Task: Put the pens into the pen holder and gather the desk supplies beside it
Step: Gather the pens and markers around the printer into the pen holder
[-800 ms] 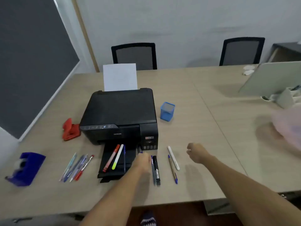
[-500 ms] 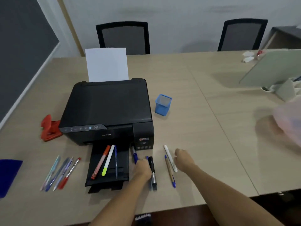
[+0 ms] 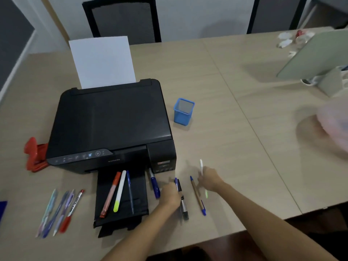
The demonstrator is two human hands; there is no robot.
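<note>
1. I see an office.
2. A long wood bench [image 3: 216,76] has a black printer [image 3: 111,125] on it, with white paper [image 3: 102,61] standing up at its back.
3. Two black mesh chairs [image 3: 122,17] wait at the far side.
4. Pens [image 3: 60,210], a blue pen holder [image 3: 183,112] and a red hole punch [image 3: 34,154] lie around.

Dim, soft overhead light, faint shadows, wide-angle bending at edges, motion blur at right.
</note>
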